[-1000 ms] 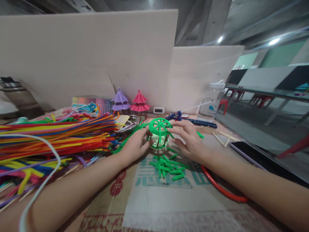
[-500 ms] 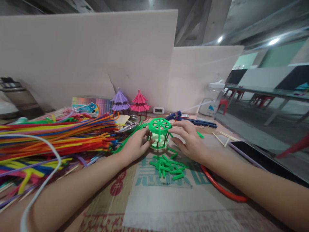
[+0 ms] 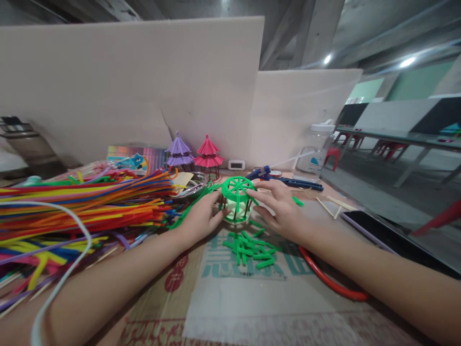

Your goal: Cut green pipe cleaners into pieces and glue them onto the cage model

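A small green pavilion model [image 3: 237, 196] stands upright on the table, with a spoked ring on top, thin brown posts and a pale base. My left hand [image 3: 203, 214] grips its left side, thumb at the base and fingers partly hidden behind the posts. On the other side, my right hand [image 3: 277, 207] has its fingertips at the rim of the ring, on a short green pipe cleaner piece [image 3: 254, 198] that slants down from it. In front of the model lies a loose pile of cut green pipe cleaner pieces [image 3: 248, 247].
Bundles of coloured pipe cleaners [image 3: 90, 202] fill the left side. Behind stand a purple pavilion [image 3: 178, 153], a pink pavilion [image 3: 208, 154], a small clock [image 3: 236, 165] and a blue glue gun [image 3: 260, 173]. At right are a plastic jug [image 3: 311, 154], a phone [image 3: 389, 238] and a red tube [image 3: 331, 283].
My right hand's fingers have shifted slightly left, nearer the ring's rim. My left hand and the green pavilion model stay in place.
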